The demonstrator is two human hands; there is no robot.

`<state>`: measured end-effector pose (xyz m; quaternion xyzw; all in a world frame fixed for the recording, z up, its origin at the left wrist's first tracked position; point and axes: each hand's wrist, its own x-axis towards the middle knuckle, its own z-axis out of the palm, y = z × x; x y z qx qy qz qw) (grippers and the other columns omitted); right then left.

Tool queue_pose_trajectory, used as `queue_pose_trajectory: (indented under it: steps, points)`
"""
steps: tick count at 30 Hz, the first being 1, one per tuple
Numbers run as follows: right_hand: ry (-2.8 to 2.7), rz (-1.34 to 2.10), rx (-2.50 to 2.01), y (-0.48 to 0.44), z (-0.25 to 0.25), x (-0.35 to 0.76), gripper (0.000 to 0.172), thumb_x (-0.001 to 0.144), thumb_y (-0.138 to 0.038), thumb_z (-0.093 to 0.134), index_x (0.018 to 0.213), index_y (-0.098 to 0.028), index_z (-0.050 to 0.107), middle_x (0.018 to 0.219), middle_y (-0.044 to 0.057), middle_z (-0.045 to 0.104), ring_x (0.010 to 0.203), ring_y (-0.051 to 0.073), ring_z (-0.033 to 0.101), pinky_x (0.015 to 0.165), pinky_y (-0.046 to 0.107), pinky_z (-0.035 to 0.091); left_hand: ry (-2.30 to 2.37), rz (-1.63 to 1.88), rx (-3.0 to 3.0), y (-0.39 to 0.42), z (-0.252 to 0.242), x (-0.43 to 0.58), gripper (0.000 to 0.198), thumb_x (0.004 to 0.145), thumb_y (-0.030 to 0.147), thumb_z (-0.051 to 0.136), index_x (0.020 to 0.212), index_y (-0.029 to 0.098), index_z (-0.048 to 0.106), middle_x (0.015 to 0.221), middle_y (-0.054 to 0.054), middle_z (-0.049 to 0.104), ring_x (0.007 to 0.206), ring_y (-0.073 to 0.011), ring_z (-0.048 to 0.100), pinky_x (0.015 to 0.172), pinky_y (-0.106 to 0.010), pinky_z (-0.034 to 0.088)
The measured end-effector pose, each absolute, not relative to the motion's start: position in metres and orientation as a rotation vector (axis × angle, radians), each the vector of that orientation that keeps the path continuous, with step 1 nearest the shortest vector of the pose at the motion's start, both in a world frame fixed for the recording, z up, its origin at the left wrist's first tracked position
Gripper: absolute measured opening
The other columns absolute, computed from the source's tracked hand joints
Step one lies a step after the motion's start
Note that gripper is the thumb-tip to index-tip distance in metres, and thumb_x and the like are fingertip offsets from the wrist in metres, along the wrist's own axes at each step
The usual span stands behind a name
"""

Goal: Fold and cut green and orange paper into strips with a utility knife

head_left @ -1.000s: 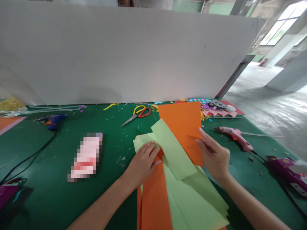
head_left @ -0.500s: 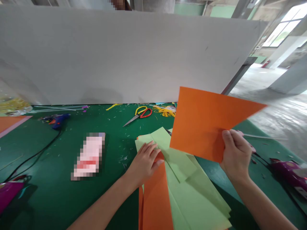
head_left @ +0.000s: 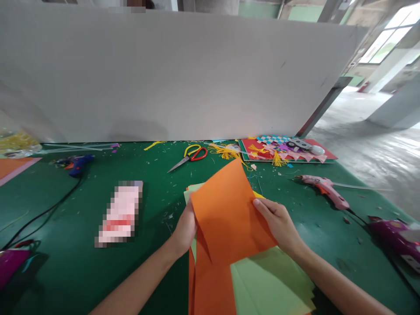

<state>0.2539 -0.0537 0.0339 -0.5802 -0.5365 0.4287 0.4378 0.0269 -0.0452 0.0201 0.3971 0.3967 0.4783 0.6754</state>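
Note:
An orange paper sheet (head_left: 229, 210) is held up at a tilt over the stack, between both hands. My right hand (head_left: 278, 223) pinches its right edge, thumb on the front face. At the left edge my left hand (head_left: 184, 232) grips the same sheet, most of its fingers hidden behind the paper. Underneath lie several light green paper sheets (head_left: 272, 280), fanned unevenly. A long orange paper piece (head_left: 215, 291) rests on them at the left and runs out of the bottom of view.
Scissors (head_left: 188, 157) with yellow and red handles lie behind the stack. A pink glue gun (head_left: 324, 189) is at right, a blue glue gun (head_left: 78, 165) at left. Yellow tassels (head_left: 226, 151) and a red decorated board (head_left: 328, 153) sit before the white panel (head_left: 180, 78).
My right hand has brought the orange sheet left and down over the stack. My left hand has moved off the stack onto the sheet's left edge. The red board is now uncovered.

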Motion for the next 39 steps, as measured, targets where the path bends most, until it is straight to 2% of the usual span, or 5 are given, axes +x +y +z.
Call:
queue_pose_trajectory:
  steps: [12,17,22,29,39]
  points:
    - [-1.191,1.227,-1.422,-0.052,0.030,0.256,0.038,0.082,-0.053,0.057,0.084,-0.018,0.072,0.082,0.005,0.072,0.079,0.024,0.067,0.069,0.030,0.053,0.676,1.061,0.682,-0.044,0.031,0.030,0.074,0.086,0.072,0.022,0.138,0.023,0.044,0.140,-0.010,0.049,0.131,-0.0320,0.041,0.102,-0.045,0.039]
    - [-1.263,1.038,-1.505,-0.051,0.030,0.256,0.041,0.083,-0.055,0.054,0.079,-0.018,0.071,0.080,0.005,0.072,0.075,0.023,0.066,0.060,0.028,0.052,0.800,0.993,0.837,-0.045,0.029,0.033,0.049,0.089,0.046,0.054,0.132,0.023,0.050,0.135,-0.009,0.054,0.128,-0.0298,0.046,0.103,-0.044,0.039]
    - [-1.392,0.984,-1.370,-0.054,0.031,0.255,0.041,0.087,-0.054,0.048,0.105,-0.025,0.071,0.107,0.004,0.070,0.107,0.026,0.061,0.090,0.037,0.049,0.967,0.923,0.898,-0.048,0.022,0.033,0.046,0.090,0.046,0.051,0.129,0.021,0.053,0.135,-0.011,0.054,0.129,-0.0304,0.045,0.104,-0.048,0.039]
    - [-1.701,1.240,-1.085,-0.065,0.033,0.257,0.048,0.096,-0.050,0.028,0.137,-0.033,0.045,0.150,0.000,0.034,0.137,0.025,0.030,0.112,0.047,0.025,0.960,0.913,0.635,-0.050,0.029,0.038,0.041,0.087,0.043,0.057,0.121,0.018,0.057,0.135,-0.013,0.053,0.125,-0.0300,0.049,0.103,-0.047,0.041]
    - [-2.179,0.855,-0.954,-0.075,0.029,0.240,0.071,0.090,-0.052,0.046,0.149,-0.034,0.012,0.158,0.002,-0.001,0.142,0.029,0.005,0.111,0.048,0.024,0.699,0.673,0.725,-0.063,0.049,0.039,0.049,0.074,0.050,0.069,0.108,0.015,0.068,0.108,-0.016,0.070,0.094,-0.0316,0.068,0.080,-0.039,0.053]
